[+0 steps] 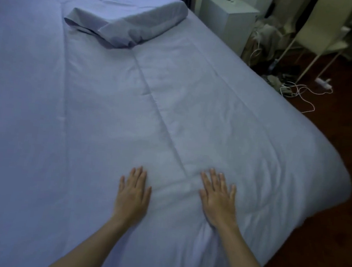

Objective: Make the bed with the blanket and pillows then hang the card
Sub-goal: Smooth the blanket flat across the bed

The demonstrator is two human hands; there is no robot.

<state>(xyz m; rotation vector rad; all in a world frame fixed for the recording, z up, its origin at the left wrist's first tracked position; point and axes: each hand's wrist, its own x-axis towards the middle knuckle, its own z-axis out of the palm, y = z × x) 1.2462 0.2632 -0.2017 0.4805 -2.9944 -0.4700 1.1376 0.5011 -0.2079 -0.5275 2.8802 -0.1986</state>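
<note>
A pale blue blanket [204,119] lies spread over the right half of the bed, with a long crease running down its middle. My left hand [133,192] and my right hand [218,199] lie flat on it side by side near the foot, fingers straight, palms pressing the fabric. The cloth bunches slightly under my right wrist. A pillow [130,23] in a matching blue case lies on the blanket near the head of the bed, turned at an angle. No card is in view.
The bare blue sheet [18,95] covers the bed's left half. A white box-like cabinet [228,19] stands beside the head of the bed. White cables [305,94] and clutter lie on the dark wooden floor [340,172] to the right, near white chair legs.
</note>
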